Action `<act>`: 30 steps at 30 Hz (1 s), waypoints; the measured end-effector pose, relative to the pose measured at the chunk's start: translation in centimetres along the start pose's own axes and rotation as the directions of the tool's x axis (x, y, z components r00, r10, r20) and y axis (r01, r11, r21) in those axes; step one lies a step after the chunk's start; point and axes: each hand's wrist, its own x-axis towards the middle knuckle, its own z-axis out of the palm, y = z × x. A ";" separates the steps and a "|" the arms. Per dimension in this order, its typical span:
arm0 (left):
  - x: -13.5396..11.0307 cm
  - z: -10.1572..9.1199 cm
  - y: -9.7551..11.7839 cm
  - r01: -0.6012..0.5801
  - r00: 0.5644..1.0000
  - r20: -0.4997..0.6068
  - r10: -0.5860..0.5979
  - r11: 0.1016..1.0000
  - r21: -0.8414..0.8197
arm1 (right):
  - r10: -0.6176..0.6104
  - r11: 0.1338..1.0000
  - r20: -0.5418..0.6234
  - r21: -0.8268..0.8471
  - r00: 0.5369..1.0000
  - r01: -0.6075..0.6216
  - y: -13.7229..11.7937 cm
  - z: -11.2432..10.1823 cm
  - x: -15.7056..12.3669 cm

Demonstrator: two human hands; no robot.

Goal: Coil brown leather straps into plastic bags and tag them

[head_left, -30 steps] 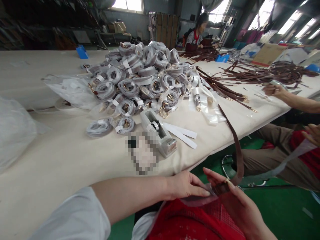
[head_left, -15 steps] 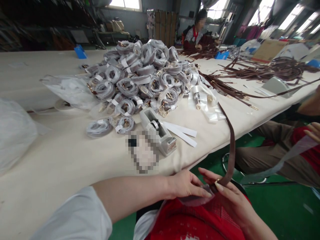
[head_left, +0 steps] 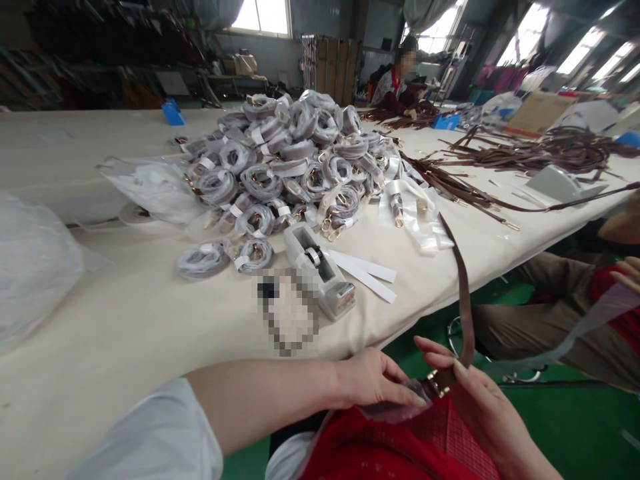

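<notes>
A brown leather strap (head_left: 465, 300) runs between my hands above my lap, its loose end reaching up over the table edge. My left hand (head_left: 373, 380) pinches the strap's lower part, where a clear plastic wrapping (head_left: 393, 410) covers it. My right hand (head_left: 477, 397) is closed on the bare strap just beyond a gold buckle (head_left: 439, 385). The buckle shows in the gap between the two hands. Under my hands is a red apron (head_left: 400, 447).
Plastic-wrapped coiled straps (head_left: 300, 160) form a large heap on the table (head_left: 150, 333). Nearer are a tape dispenser (head_left: 320, 273), white paper strips (head_left: 367, 273) and a blurred-out object (head_left: 290, 310). Unwrapped straps (head_left: 540, 153) lie to the right. A co-worker's hand (head_left: 627, 273) holds plastic film.
My right hand has moved slightly right, away from my left, and the buckle now shows between them. My left hand keeps its grip. The view has tilted up a little.
</notes>
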 end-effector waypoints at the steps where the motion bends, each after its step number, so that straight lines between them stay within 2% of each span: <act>1: 0.0 0.0 0.0 0.011 1.000 0.003 -0.011 1.000 -0.017 | -0.024 0.998 -0.021 -0.059 1.000 0.023 0.0 -0.5 -0.1; 4: 0.2 -0.2 0.1 0.054 0.998 -0.022 -0.056 0.997 -0.060 | -0.104 0.954 -0.063 -0.288 0.993 0.082 -0.2 -2.3 -0.3; 6: 0.3 -0.3 0.2 0.076 0.994 -0.069 -0.079 0.996 -0.045 | -0.165 0.916 -0.034 -0.376 0.986 0.140 -0.5 -3.2 -0.6; 9: 0.4 -0.2 0.2 0.100 0.990 -0.103 -0.100 0.995 -0.006 | -0.261 0.881 0.044 -0.398 0.964 0.256 -1.1 -3.4 -1.0; 12: 0.2 -0.2 0.2 0.099 0.991 -0.090 -0.097 0.995 0.010 | -0.284 0.862 0.093 -0.412 0.954 0.297 -1.6 -2.5 -1.1; 20: -0.3 0.1 0.6 0.060 0.998 -0.020 -0.061 0.996 -0.069 | -0.203 0.864 0.084 -0.454 0.975 0.219 -1.5 0.0 -0.4; 25: -0.6 0.4 0.7 0.020 0.999 -0.032 -0.022 0.996 -0.088 | -0.143 0.901 -0.009 -0.414 0.990 0.126 -0.5 0.1 -0.3; 30: -0.5 0.4 0.8 -0.022 0.997 -0.069 0.017 0.997 -0.069 | -0.102 0.954 -0.104 -0.291 0.989 0.068 0.5 0.5 -0.2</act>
